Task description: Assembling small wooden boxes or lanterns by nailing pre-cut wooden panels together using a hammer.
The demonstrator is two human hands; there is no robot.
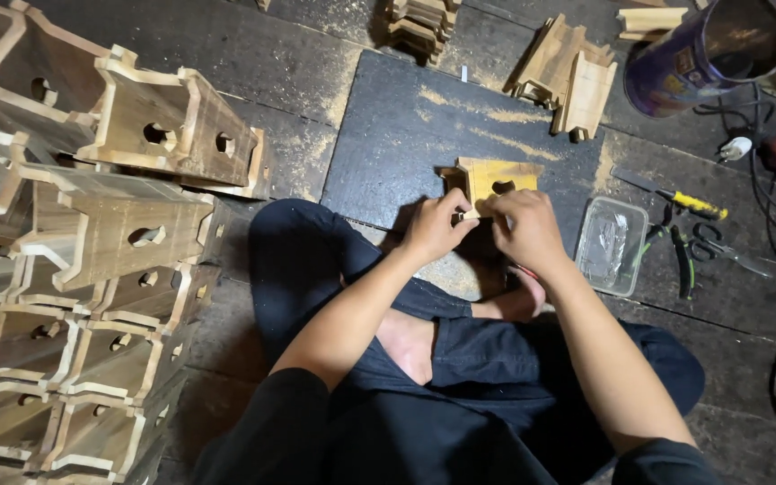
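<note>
Seemingly one wooden panel (494,182), two hands.

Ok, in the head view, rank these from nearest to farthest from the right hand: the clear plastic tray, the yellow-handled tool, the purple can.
1. Clear plastic tray: just to the right of the right hand, on the floor.
2. Yellow-handled tool: beyond the tray, farther right.
3. Purple can: at the top right corner, lying tilted.

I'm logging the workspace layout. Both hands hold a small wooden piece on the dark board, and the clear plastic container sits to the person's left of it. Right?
Not quite. The head view shows the clear plastic container to the person's right of the wooden piece. The left hand and right hand do hold it on the dark board.
</note>
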